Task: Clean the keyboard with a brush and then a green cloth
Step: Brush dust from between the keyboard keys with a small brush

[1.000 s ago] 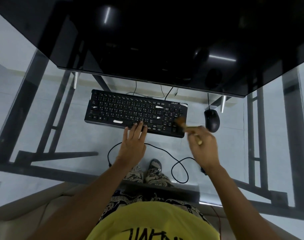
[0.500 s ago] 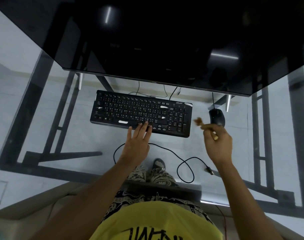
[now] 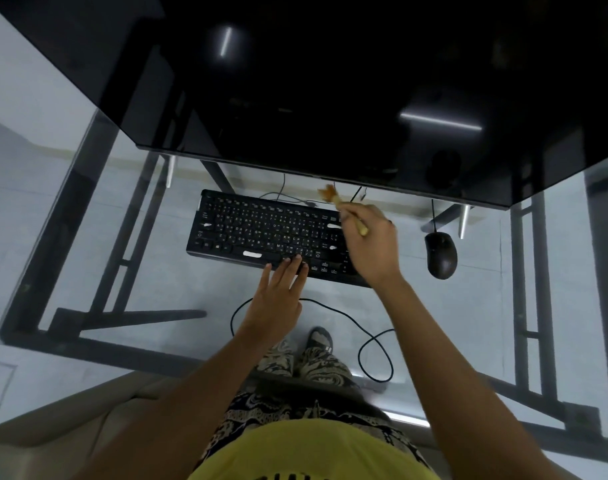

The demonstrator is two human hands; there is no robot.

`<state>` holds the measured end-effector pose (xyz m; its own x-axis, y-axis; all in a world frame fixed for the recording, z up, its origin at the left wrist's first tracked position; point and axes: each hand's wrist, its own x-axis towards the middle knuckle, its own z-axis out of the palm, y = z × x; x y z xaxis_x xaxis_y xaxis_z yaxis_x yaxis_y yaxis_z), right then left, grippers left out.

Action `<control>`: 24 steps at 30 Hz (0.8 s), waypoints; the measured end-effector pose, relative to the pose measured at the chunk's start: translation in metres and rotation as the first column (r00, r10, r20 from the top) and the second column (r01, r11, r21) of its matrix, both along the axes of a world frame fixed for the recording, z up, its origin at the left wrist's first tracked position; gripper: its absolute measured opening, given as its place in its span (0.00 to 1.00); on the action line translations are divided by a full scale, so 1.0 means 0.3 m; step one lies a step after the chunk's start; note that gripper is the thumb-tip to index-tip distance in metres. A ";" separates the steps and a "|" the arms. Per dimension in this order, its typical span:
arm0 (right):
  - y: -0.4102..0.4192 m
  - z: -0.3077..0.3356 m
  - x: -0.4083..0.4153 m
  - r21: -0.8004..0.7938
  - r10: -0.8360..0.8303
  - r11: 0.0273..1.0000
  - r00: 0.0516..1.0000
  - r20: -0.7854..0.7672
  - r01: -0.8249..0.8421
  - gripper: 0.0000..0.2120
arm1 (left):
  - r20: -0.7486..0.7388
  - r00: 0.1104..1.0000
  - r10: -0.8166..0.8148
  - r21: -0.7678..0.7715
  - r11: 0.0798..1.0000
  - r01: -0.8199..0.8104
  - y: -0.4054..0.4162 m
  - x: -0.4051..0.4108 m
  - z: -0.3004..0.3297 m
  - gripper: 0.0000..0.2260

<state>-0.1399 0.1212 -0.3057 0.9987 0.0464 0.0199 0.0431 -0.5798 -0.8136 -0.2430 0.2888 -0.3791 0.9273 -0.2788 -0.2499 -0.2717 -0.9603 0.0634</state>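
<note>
A black keyboard [image 3: 257,233] lies on the glass desk under the monitor. My left hand [image 3: 278,292] rests flat with its fingertips on the keyboard's front edge, near the right of the space bar. My right hand [image 3: 371,244] covers the keyboard's right end and grips a small wooden brush [image 3: 344,211]. The brush's brown bristles point up and away, just past the keyboard's far edge. No green cloth is in view.
A black mouse [image 3: 441,254] sits to the right of the keyboard. A large dark monitor [image 3: 330,81] overhangs the back of the glass desk [image 3: 88,237]. A black cable [image 3: 375,344] loops in front of the keyboard. My legs show through the glass.
My right hand has swung the brush from beside the mouse back left and up to the keyboard's far right edge. My left hand has stayed on the front edge.
</note>
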 end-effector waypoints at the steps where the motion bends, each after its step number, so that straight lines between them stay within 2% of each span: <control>1: 0.029 -0.013 0.012 0.014 0.089 0.996 0.995 -0.048 -0.089 0.10 | 0.002 1.000 0.001 -0.007 1.000 -0.001 0.001 -0.002 -0.001 0.32; 3: 0.056 -0.027 0.034 0.051 0.231 0.973 0.950 -0.209 -0.226 0.11 | 0.002 1.000 0.003 -0.023 1.000 -0.003 0.002 -0.001 -0.001 0.32; 5: 0.042 -0.046 0.078 -0.045 0.122 0.989 0.955 -0.270 -0.139 0.12 | -0.003 1.000 0.009 -0.038 0.999 -0.009 0.006 -0.003 -0.004 0.33; 7: 0.016 -0.039 0.098 -0.243 -0.046 0.970 0.986 -0.162 0.006 0.12 | -0.019 1.000 0.021 -0.038 0.999 -0.021 0.008 -0.007 -0.004 0.33; 9: 0.019 -0.031 0.100 -0.143 0.061 0.986 0.985 -0.160 -0.085 0.11 | -0.032 0.999 0.018 -0.037 0.999 -0.019 0.004 -0.008 -0.002 0.32; 11: 0.041 -0.014 0.077 -0.009 0.242 0.967 0.927 -0.285 -0.255 0.10 | -0.047 0.999 0.001 -0.029 1.000 -0.002 0.001 -0.004 -0.002 0.31; 12: 0.046 -0.022 0.077 -0.029 0.233 0.967 0.925 -0.299 -0.253 0.11 | -0.047 0.999 0.001 -0.033 0.999 -0.003 0.005 -0.002 0.001 0.31; 14: 0.039 -0.041 0.100 -0.200 0.064 0.975 0.981 -0.184 -0.101 0.11 | -0.041 0.999 0.010 -0.039 0.999 -0.011 0.018 -0.002 0.006 0.31; 15: 0.035 -0.035 0.102 -0.222 -0.008 0.975 0.989 -0.146 -0.025 0.12 | -0.045 0.999 0.011 -0.035 0.999 -0.013 0.025 -0.004 0.003 0.32; 16: 0.035 -0.033 0.099 -0.154 0.009 0.987 0.984 -0.177 -0.036 0.12 | -0.049 0.999 0.011 -0.037 0.999 -0.013 0.030 -0.007 0.000 0.32; 18: 0.046 -0.030 0.086 0.084 0.173 0.985 0.927 -0.331 -0.154 0.11 | -0.028 0.999 0.017 -0.063 0.998 -0.018 0.039 -0.015 -0.005 0.32; 19: 0.051 -0.032 0.077 0.125 0.219 0.975 0.902 -0.372 -0.185 0.11 | -0.007 1.000 0.029 -0.085 0.996 -0.030 0.045 -0.018 -0.005 0.32; 20: 0.055 -0.030 0.073 0.097 0.192 0.981 0.905 -0.379 -0.168 0.10 | 0.011 0.999 0.050 -0.109 0.993 -0.049 0.055 -0.023 -0.002 0.31; 21: 0.057 -0.039 0.075 0.007 0.108 0.994 0.936 -0.334 -0.112 0.10 | 0.026 0.996 0.081 -0.129 0.989 -0.077 0.070 -0.030 0.000 0.30; 23: 0.069 -0.044 0.068 -0.180 -0.063 0.983 0.987 -0.148 0.035 0.11 | 0.041 0.984 0.172 -0.147 0.975 -0.164 0.119 -0.045 0.003 0.29; 24: 0.083 -0.044 0.054 -0.208 -0.034 0.978 0.996 -0.083 0.016 0.11 | 0.029 0.974 0.225 -0.148 0.965 -0.218 0.148 -0.052 0.004 0.29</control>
<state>-0.1238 0.1460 -0.3189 0.9972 0.0153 -0.0735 -0.0385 -0.7359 -0.6760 -0.2585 0.3333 -0.3779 0.9793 -0.0949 -0.1786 -0.0590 -0.9787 0.1966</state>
